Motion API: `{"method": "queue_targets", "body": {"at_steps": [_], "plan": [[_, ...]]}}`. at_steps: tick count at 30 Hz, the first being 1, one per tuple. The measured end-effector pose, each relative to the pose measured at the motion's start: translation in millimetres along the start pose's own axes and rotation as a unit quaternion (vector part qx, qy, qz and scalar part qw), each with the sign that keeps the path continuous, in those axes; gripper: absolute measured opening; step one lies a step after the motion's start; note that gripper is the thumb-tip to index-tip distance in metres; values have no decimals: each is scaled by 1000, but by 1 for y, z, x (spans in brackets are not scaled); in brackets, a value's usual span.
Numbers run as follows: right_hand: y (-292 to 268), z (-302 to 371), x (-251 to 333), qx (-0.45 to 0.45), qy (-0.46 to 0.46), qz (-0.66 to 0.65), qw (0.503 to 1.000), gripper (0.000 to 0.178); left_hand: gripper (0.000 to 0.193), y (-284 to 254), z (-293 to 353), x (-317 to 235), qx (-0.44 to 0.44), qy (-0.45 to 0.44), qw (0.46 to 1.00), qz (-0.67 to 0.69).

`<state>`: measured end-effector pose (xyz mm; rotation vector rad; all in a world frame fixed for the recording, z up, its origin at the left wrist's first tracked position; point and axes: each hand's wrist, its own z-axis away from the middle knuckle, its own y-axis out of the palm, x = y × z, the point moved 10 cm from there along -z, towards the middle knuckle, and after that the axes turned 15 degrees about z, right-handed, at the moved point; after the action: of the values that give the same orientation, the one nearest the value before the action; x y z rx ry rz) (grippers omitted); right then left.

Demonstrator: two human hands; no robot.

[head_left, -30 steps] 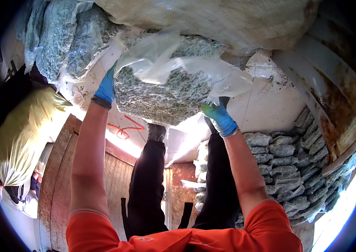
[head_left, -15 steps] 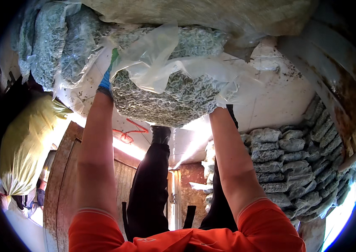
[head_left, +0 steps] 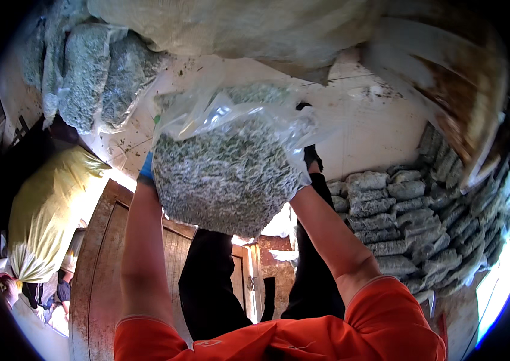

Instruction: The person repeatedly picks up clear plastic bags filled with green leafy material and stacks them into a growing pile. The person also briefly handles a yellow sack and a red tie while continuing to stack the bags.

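Between my arms I hold a large clear plastic bag (head_left: pixel 222 171) packed with curly grey-green dried leaf-like bits. Its loose top flap (head_left: pixel 231 114) lies folded over, crinkled and shiny. More of the same filling shows beyond the flap; whether that is a second bag I cannot tell. At the bag's left side, my left hand (head_left: pixel 146 169), in a blue glove, grips it with most fingers hidden. My right hand (head_left: pixel 297 191) supports the right side, its fingers tucked out of sight beneath the bag. The bag is off the floor, above my legs.
Similar filled bags (head_left: pixel 89 78) stand at the far left. Many flat packed bags (head_left: pixel 387 210) are stacked to the right. A yellow sack (head_left: pixel 50 210) leans at left near a worn wooden door (head_left: pixel 101 265). Pale sheeting (head_left: pixel 237 27) hangs across the far side.
Both hands have brought the bag nearer to my body, and it appears larger. It has left the spot beside the upright bags at far left. The view has shifted slightly.
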<state>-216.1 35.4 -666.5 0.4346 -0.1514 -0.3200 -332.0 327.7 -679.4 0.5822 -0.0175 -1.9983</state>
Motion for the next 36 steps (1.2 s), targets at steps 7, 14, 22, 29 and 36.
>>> {"method": "queue_targets", "body": {"at_steps": [7,14,22,29,36], "plan": [[77,119,-3,74,50,-87,992,36,64,42,118,-72,11,9,999,-48],[84,249,81,-48,-197,95,975,42,67,161,197,-124,92,10,987,-132],[72,456,131,-24,-347,131,929,39,71,320,353,-125,207,31,950,-232],[45,540,132,25,-385,-52,921,37,74,453,473,-92,363,-12,878,-311],[99,643,75,172,-404,-228,869,51,77,499,607,-89,450,-28,797,-402]]}}
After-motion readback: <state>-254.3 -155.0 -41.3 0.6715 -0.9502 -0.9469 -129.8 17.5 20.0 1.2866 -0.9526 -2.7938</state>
